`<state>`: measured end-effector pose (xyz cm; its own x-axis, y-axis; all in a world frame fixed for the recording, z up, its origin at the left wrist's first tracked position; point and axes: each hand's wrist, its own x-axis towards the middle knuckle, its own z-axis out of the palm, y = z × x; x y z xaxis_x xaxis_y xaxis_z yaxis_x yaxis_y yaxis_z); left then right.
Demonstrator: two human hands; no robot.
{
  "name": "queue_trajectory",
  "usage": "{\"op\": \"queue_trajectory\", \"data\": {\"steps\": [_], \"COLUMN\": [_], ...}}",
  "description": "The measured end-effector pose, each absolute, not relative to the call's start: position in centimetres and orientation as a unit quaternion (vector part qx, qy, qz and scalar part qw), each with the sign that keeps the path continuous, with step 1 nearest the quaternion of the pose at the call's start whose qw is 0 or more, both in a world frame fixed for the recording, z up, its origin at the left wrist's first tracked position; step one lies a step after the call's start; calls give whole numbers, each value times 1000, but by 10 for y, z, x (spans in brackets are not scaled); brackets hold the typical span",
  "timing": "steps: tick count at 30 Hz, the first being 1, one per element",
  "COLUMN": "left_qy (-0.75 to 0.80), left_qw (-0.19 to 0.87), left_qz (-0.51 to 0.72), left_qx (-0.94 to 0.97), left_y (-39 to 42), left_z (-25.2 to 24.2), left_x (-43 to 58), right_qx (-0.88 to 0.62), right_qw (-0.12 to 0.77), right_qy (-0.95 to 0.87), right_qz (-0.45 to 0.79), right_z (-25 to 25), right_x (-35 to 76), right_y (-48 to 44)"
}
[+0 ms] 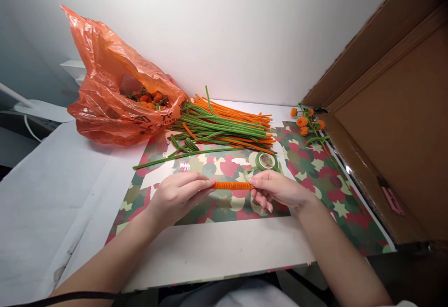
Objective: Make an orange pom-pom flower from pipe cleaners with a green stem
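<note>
Stretched level between my two hands is a tightly coiled orange pipe cleaner [232, 185]. My left hand [180, 192] pinches its left end, and my right hand [273, 189] pinches the right end between thumb and forefinger, the other fingers curled below. Just behind my right hand lies a roll of green tape [266, 161]. Farther back rests a pile of green pipe cleaners [224, 125] with orange pipe cleaners [238, 111] among and behind them. A bent green piece [184, 144] and one long green stem [210, 151] lie in front of the pile.
An orange plastic bag [119, 78] at back left holds several orange flowers [149, 99]. More orange pompom flowers [303, 121] lie at back right. A cardboard box [392, 87] stands along the right, with a pink cutter [391, 197] on it. Patterned paper [322, 190] covers part of the white table.
</note>
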<state>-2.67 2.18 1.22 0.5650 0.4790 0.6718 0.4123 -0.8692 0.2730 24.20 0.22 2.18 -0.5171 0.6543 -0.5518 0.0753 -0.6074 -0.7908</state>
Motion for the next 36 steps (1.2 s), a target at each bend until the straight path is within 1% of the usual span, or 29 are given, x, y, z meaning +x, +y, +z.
{"op": "queue_trajectory", "data": {"steps": [4, 9, 16, 24, 31, 36], "left_qy": [290, 346, 420, 461, 459, 475], "left_qw": [122, 243, 343, 433, 444, 481], "left_qz": [368, 325, 301, 228, 163, 134], "left_qx": [875, 846, 785, 741, 752, 725], "left_y": [20, 16, 14, 14, 13, 12], "left_z": [15, 21, 25, 24, 22, 24], "left_x": [-25, -25, -23, -21, -20, -19], "right_qx": [-474, -484, -501, -510, -539, -546], "right_qw": [180, 191, 198, 195, 196, 181], "right_qy": [-434, -455, -468, -479, -532, -549], "right_qz": [745, 722, 701, 688, 623, 607], "right_z": [22, 24, 26, 30, 32, 32], "right_x": [241, 238, 234, 226, 221, 219], "right_y": [2, -1, -4, -6, -10, -12]}}
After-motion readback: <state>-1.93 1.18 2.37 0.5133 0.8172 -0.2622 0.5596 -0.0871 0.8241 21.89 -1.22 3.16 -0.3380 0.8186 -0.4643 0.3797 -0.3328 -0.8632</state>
